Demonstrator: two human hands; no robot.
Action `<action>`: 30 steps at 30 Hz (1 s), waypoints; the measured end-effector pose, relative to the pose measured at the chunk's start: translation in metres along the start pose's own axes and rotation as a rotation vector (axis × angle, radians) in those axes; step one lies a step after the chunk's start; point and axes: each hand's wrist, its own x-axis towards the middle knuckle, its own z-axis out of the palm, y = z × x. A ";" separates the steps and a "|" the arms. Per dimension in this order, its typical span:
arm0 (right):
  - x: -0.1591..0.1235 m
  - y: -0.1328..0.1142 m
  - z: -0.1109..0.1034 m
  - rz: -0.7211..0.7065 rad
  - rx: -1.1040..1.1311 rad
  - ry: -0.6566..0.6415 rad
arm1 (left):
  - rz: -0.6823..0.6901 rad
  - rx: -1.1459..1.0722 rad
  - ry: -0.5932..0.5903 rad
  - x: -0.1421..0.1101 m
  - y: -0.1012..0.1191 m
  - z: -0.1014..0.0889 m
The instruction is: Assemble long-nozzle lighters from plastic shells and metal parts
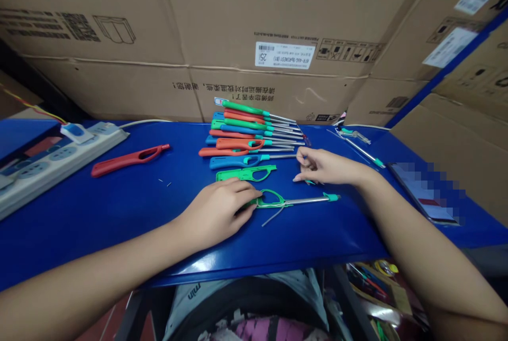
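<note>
So, the blue table [79, 216] spans the frame, with closed-up lighters [238, 143] bunched upper centre, probably to keep them out of the way. Left hand [226, 203], mid-frame, grips the open green lighter [301, 200] by its handle, likely steadying it. Loose green half-shell [238, 173] lies just above. Right hand [325, 165], right of centre, curls over a tiny teal bit [310, 182]; can't tell if it's pinched.

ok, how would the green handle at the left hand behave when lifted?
Green handle: probably light, given its thin plastic-looking rim. The metal tube looks straight, so likely won't sag. The thin, loose-ended strand may flop.
</note>
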 end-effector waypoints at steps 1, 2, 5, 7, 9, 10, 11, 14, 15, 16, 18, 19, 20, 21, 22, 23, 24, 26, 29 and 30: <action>0.001 -0.001 0.001 -0.026 -0.059 0.028 | -0.002 -0.001 -0.004 0.000 0.000 0.000; 0.002 -0.002 0.002 -0.050 -0.107 0.050 | -0.004 -0.001 -0.006 0.000 0.000 0.000; 0.004 -0.003 0.004 -0.085 -0.126 0.063 | -0.009 0.000 -0.010 -0.001 0.000 -0.001; 0.004 -0.001 0.004 -0.087 -0.091 0.054 | -0.009 0.000 -0.012 -0.001 0.000 -0.001; 0.003 0.000 0.003 -0.079 -0.084 0.065 | -0.006 -0.001 -0.013 -0.001 0.000 -0.001; 0.003 0.001 0.003 -0.075 -0.087 0.071 | -0.004 -0.001 -0.013 -0.001 0.000 -0.001; 0.003 0.001 0.002 -0.074 -0.085 0.075 | -0.004 -0.001 -0.015 -0.001 0.000 -0.001; 0.002 0.001 0.001 -0.076 -0.065 0.045 | -0.005 -0.001 -0.021 0.000 0.000 -0.001; 0.001 0.000 -0.001 -0.073 -0.086 0.045 | -0.007 0.000 -0.022 0.000 0.000 -0.001; 0.000 -0.001 -0.002 -0.063 -0.136 0.064 | -0.008 0.001 -0.022 0.000 0.000 -0.001; -0.003 -0.002 -0.006 -0.030 -0.275 0.142 | -0.013 0.005 -0.022 0.000 0.000 -0.002; -0.005 -0.003 -0.008 -0.013 -0.329 0.171 | -0.016 0.008 -0.023 0.000 0.000 -0.003; -0.007 -0.003 -0.010 0.005 -0.359 0.176 | -0.020 0.012 -0.025 -0.001 0.000 -0.004; -0.009 -0.004 -0.011 0.020 -0.367 0.148 | -0.025 0.014 -0.027 -0.001 0.000 -0.005; -0.010 -0.003 -0.012 0.030 -0.357 0.097 | -0.030 0.012 -0.029 -0.001 0.000 -0.006; -0.010 -0.003 -0.012 0.033 -0.340 0.039 | -0.036 0.004 -0.032 -0.001 -0.001 -0.007; -0.010 -0.003 -0.011 0.027 -0.323 -0.010 | -0.040 -0.012 -0.036 -0.001 -0.001 -0.007; -0.008 -0.004 -0.006 -0.033 -0.282 -0.036 | -0.048 -0.064 -0.052 -0.001 -0.003 -0.009; -0.003 -0.013 0.006 -0.225 -0.198 0.019 | -0.059 -0.146 -0.085 0.000 -0.006 -0.010; -0.001 -0.018 0.010 -0.291 -0.165 0.029 | -0.064 -0.164 -0.093 0.000 -0.006 -0.010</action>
